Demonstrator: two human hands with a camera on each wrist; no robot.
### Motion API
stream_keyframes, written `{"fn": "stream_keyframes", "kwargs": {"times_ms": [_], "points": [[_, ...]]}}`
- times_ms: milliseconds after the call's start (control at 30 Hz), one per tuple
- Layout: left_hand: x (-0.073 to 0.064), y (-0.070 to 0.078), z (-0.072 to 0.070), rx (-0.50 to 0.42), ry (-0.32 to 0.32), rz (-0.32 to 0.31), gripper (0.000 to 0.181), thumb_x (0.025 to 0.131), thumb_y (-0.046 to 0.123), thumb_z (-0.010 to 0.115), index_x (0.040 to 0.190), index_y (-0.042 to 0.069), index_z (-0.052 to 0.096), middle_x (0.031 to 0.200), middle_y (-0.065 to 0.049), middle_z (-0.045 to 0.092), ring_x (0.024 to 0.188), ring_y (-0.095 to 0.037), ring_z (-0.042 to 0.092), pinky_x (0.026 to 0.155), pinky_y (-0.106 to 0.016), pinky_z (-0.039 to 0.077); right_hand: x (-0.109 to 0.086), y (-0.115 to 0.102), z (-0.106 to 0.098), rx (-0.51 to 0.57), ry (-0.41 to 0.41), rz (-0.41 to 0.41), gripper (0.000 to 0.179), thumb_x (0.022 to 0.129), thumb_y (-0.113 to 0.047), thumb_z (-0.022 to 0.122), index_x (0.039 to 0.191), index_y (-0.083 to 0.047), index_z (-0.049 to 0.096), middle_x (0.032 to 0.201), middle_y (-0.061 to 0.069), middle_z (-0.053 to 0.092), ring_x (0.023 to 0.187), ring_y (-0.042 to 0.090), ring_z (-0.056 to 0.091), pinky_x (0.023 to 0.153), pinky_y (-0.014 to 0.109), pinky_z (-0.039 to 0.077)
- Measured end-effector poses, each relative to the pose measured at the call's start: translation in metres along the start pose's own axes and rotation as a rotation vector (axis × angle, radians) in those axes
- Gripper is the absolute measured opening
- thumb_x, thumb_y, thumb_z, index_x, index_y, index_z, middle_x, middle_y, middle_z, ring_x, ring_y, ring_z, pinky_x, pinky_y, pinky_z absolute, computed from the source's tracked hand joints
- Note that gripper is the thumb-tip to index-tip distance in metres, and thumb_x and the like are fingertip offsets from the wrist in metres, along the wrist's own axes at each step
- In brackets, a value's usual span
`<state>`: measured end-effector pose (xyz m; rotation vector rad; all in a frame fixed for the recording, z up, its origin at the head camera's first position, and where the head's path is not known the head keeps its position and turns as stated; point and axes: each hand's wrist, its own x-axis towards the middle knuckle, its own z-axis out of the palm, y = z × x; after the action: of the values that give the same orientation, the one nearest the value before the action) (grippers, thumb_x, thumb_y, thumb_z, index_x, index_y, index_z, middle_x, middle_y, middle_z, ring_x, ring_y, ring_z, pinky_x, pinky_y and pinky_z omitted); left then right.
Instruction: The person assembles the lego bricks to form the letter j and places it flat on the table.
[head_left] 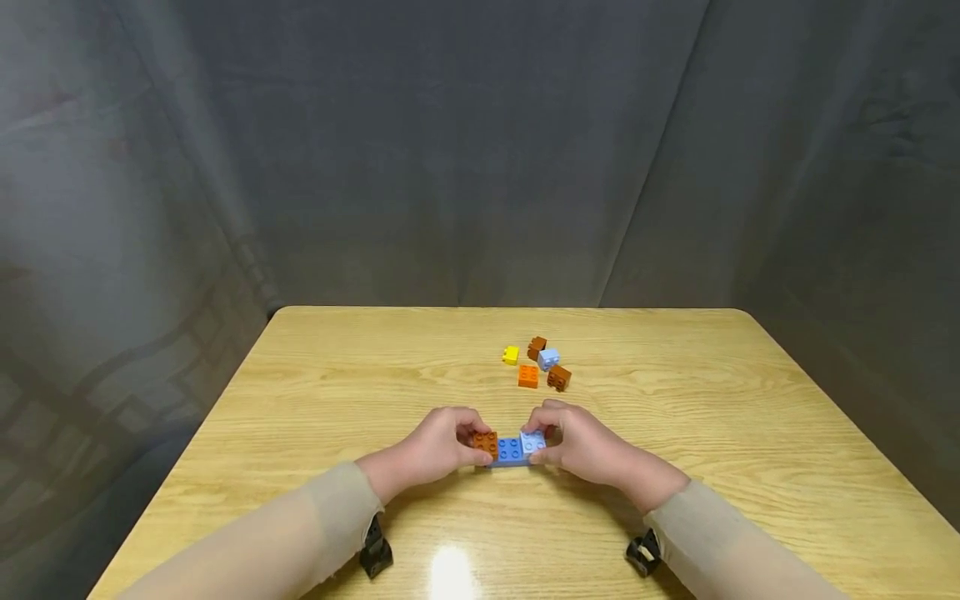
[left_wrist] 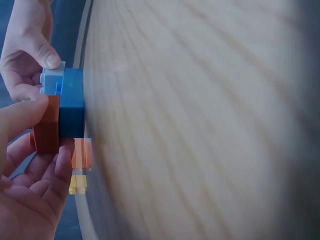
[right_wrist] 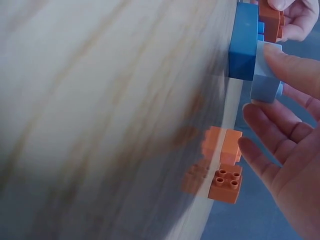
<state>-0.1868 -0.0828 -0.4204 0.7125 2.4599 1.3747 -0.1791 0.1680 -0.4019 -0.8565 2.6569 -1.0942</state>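
A long blue building brick (head_left: 511, 451) lies on the table between the two hands, with studs showing along its middle. My left hand (head_left: 442, 446) pinches a brown brick (head_left: 486, 443) at the blue brick's left end. At the other end, a light blue brick (head_left: 532, 442) is held between the thumb and fingers of my right hand (head_left: 581, 442). In the left wrist view the brown brick (left_wrist: 47, 125) sits against the studded side of the blue brick (left_wrist: 72, 102). The right wrist view has the light blue brick (right_wrist: 266, 72) at that same side; whether either is fully pressed down, I cannot tell.
Farther back on the wooden table (head_left: 337, 367) lie loose bricks: a yellow one (head_left: 511, 355), an orange one (head_left: 528, 377), a light blue one (head_left: 549, 359) and two brown ones, one at the back (head_left: 537, 347) and one nearer (head_left: 558, 378). Grey cloth (head_left: 450, 150) hangs behind.
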Motion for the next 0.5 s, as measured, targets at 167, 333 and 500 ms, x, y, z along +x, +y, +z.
{"fn": "stream_keyframes", "kwargs": {"times_ms": [167,333,500], "points": [[0.001,0.002,-0.001,-0.008,-0.01,0.01,0.02,0.083,0.01,0.081,0.099,0.01,0.07,0.092,0.004,0.065,0.081,-0.014,0.059,0.07,-0.028,0.051,0.0,-0.002,-0.001,-0.044,0.004,0.011,0.023,0.082,-0.007,0.081,0.097,-0.018,0.068,0.09,-0.006,0.057,0.083,0.019,0.054,0.071,0.029,0.047],[0.001,0.003,-0.001,-0.03,-0.012,-0.003,0.019,0.083,0.008,0.081,0.099,0.008,0.071,0.091,0.002,0.064,0.08,-0.015,0.058,0.068,-0.028,0.049,-0.002,-0.004,-0.002,-0.154,-0.008,-0.004,0.023,0.084,-0.015,0.081,0.102,-0.02,0.068,0.091,-0.008,0.056,0.082,0.017,0.053,0.071,0.03,0.046],[0.001,0.002,-0.001,-0.035,-0.008,-0.035,0.021,0.082,0.01,0.082,0.1,0.01,0.071,0.091,0.002,0.063,0.081,-0.016,0.058,0.069,-0.029,0.049,0.006,0.003,-0.018,-0.142,0.132,-0.005,0.023,0.089,-0.022,0.076,0.108,-0.011,0.07,0.101,0.001,0.062,0.093,0.022,0.058,0.082,0.043,0.049]]}}
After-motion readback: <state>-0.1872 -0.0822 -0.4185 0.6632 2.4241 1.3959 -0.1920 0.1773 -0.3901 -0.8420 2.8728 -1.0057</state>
